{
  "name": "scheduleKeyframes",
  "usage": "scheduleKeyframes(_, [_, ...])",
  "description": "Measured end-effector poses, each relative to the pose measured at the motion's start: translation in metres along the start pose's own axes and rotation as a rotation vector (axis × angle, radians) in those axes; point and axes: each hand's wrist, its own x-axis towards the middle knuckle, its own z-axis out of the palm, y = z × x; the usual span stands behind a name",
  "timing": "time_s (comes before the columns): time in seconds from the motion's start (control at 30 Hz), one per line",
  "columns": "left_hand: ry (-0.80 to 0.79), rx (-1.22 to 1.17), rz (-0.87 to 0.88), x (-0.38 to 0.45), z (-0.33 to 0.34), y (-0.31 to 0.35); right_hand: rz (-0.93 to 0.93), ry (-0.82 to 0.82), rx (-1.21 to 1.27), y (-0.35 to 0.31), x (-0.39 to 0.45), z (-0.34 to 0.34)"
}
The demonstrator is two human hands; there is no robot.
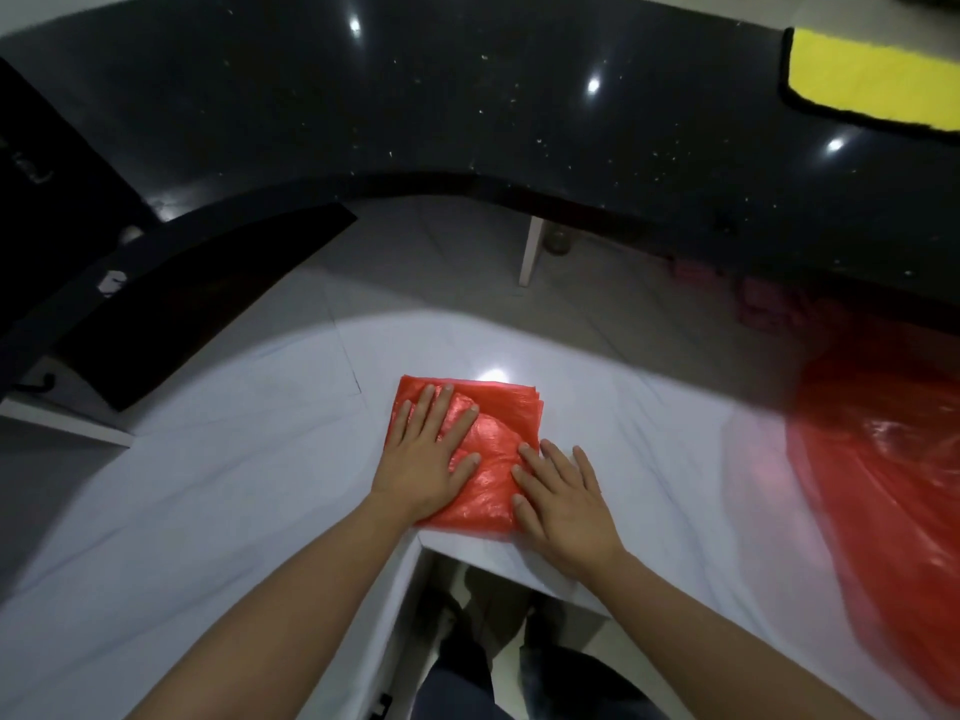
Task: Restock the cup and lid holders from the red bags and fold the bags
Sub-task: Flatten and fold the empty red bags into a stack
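Note:
A red plastic bag (pixel 493 433), folded into a small flat square, lies on the white counter (pixel 234 485) near its inner corner. My left hand (pixel 428 452) lies flat on the bag's left half, fingers straight and spread. My right hand (pixel 563 493) presses flat on the bag's right edge, fingers straight, partly on the counter. A second red bag (pixel 893 459), unfolded and crumpled, spreads over the counter at the far right, blurred.
A black speckled raised counter (pixel 467 106) curves across the back. A yellow cloth (pixel 872 80) lies on it at the top right. A black panel (pixel 197 288) slants at the left. The counter's cut-out below my arms shows legs and floor.

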Motion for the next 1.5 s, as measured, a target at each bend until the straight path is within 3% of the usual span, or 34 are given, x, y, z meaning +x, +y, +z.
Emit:
scheduleKeyframes(0.17, [0.041,-0.031,-0.080,-0.003,0.007,0.014,0.097,0.381,0.230,-0.058,0.044,-0.027])
scheduleKeyframes(0.27, [0.035,-0.036,-0.137,-0.007,0.008,0.021,0.150,0.263,0.415,-0.084,0.076,-0.022])
scheduleKeyframes(0.4, [0.018,-0.063,-0.142,-0.011,0.010,0.015,0.148,0.088,0.204,-0.060,0.081,0.011])
scheduleKeyframes(0.57, [0.060,-0.098,-0.137,-0.015,0.010,0.002,0.118,0.174,-0.009,-0.028,0.076,0.030])
scheduleKeyframes(0.77, [0.062,-0.113,-0.168,-0.013,0.006,0.004,0.130,0.160,-0.010,-0.026,0.077,0.030])
scheduleKeyframes(1.03, [-0.002,-0.102,-0.261,-0.032,-0.010,0.008,0.122,0.025,-0.072,-0.023,0.068,0.004])
scheduleKeyframes(1.17, [0.091,-0.107,-0.316,-0.027,-0.021,0.013,0.070,0.133,0.039,-0.050,0.075,-0.015])
scheduleKeyframes(1.3, [0.044,-0.089,-0.297,-0.016,-0.018,0.006,0.033,0.072,0.088,-0.073,0.091,-0.006])
scheduleKeyframes(1.4, [0.013,-0.090,-0.270,-0.018,-0.004,0.000,0.065,0.043,0.059,-0.067,0.092,0.014])
scheduleKeyframes(1.5, [0.070,-0.060,-0.266,-0.020,0.004,-0.002,0.081,0.121,-0.003,-0.052,0.087,0.026])
